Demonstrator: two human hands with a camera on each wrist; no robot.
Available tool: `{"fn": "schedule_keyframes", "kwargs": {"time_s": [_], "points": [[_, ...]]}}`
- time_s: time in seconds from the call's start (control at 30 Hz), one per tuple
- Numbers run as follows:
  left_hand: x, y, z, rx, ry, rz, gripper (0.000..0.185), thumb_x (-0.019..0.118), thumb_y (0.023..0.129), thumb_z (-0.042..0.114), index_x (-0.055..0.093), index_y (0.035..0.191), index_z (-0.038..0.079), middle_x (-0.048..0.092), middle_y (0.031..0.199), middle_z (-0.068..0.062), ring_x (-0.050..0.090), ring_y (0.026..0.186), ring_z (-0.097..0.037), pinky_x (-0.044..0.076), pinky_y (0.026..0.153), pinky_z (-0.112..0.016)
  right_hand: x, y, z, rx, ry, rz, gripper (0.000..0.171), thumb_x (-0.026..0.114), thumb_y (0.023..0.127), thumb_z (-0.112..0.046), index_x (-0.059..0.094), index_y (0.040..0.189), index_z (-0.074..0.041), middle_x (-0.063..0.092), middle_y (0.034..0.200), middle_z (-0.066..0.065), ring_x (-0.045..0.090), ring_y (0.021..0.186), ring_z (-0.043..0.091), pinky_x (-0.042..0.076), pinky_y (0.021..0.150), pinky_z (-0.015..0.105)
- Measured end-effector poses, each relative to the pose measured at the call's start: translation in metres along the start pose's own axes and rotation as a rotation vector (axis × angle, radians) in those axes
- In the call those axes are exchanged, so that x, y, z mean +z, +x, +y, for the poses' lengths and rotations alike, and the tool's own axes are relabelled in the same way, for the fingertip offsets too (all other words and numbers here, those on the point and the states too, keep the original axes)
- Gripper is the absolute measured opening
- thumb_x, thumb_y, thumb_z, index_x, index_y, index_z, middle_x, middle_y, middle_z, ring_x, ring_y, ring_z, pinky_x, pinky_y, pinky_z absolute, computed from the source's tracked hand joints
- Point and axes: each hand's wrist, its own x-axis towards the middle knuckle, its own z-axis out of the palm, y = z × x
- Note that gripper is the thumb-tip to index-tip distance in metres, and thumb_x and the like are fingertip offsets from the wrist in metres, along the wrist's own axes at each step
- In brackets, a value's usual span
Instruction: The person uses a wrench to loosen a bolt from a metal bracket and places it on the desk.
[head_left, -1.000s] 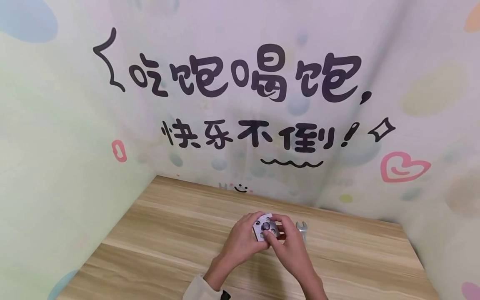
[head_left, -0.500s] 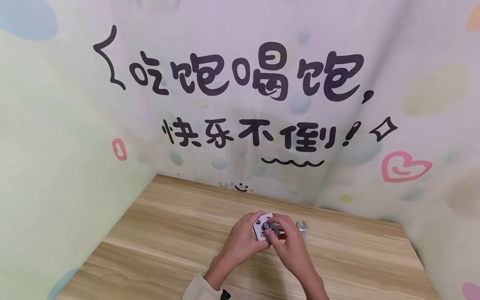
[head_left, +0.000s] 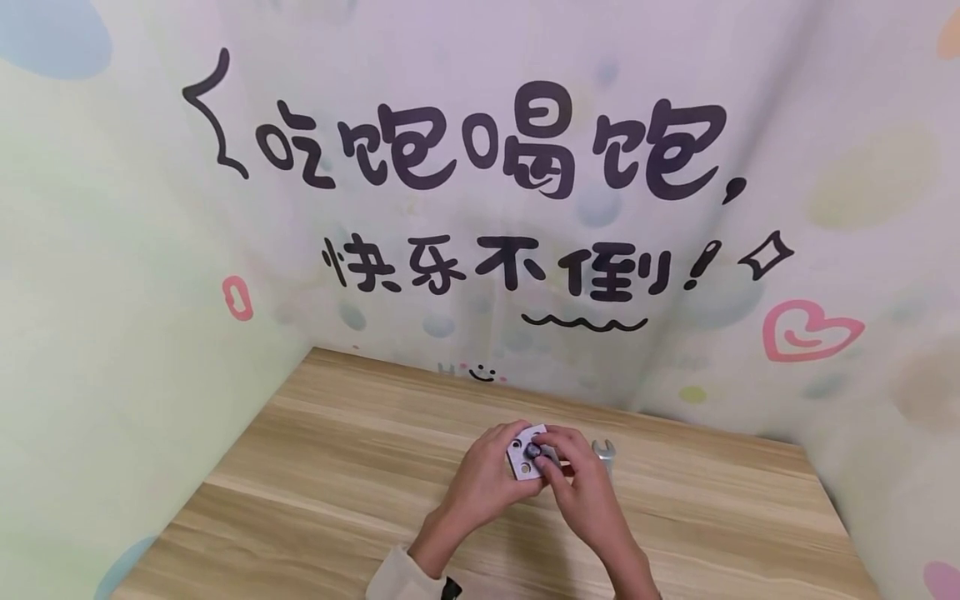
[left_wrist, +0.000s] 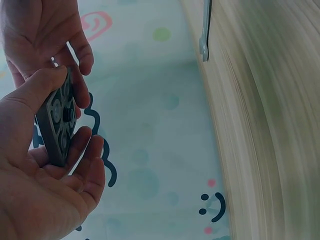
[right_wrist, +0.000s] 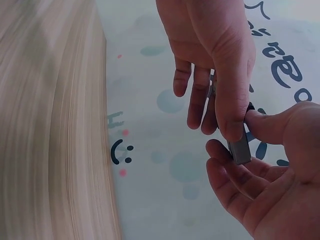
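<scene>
Above the wooden table (head_left: 315,467), my left hand (head_left: 495,471) grips a small square metal plate (head_left: 522,461) with round holes by its edges. A dark bolt (head_left: 533,451) sits in the plate's face. My right hand (head_left: 558,468) pinches that bolt with thumb and fingertips. In the left wrist view the plate (left_wrist: 56,125) stands on edge between my left thumb and fingers, with the right hand (left_wrist: 45,40) behind it. The right wrist view shows the plate (right_wrist: 240,149) edge-on, with the left hand (right_wrist: 215,65) wrapped over it and the bolt (right_wrist: 250,106) by my right thumb.
A small silver open-ended wrench (head_left: 604,455) lies on the table just right of my hands, also visible as the wrench (left_wrist: 204,30) in the left wrist view. Printed backdrop walls (head_left: 480,208) close in the table at the back, left and right.
My right fingers have shifted slightly left over the plate around the bolt, covering more of its face. Both hands stay in the same spot above the table.
</scene>
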Motion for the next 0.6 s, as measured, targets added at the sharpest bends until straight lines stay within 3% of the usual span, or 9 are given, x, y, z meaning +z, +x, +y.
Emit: {"fn": "schedule_keyframes", "kwargs": {"time_s": [0.33, 0.6], "points": [[0.0002, -0.0001, 0.0005, 0.006, 0.010, 0.000, 0.063, 0.087, 0.074, 0.029, 0.060, 0.128, 0.012, 0.066, 0.120, -0.001, 0.059, 0.103, -0.013, 0.051, 0.087, -0.030, -0.0016, 0.0006, -0.0014, -0.015, 0.006, -0.005, 0.030, 0.069, 0.085, 0.009, 0.072, 0.108, -0.010, 0.065, 0.119, 0.010, 0.064, 0.098, 0.023, 0.053, 0.064, 0.024], [-0.0012, -0.0014, 0.0019, -0.024, -0.008, -0.017, 0.063, 0.086, 0.074, 0.024, 0.059, 0.131, 0.016, 0.065, 0.123, -0.001, 0.058, 0.104, -0.014, 0.051, 0.086, -0.031, -0.0015, -0.0020, -0.0042, 0.083, 0.053, -0.029, 0.037, 0.078, 0.082, -0.004, 0.067, 0.117, -0.012, 0.064, 0.120, 0.007, 0.066, 0.090, 0.019, 0.054, 0.067, 0.023]]}}
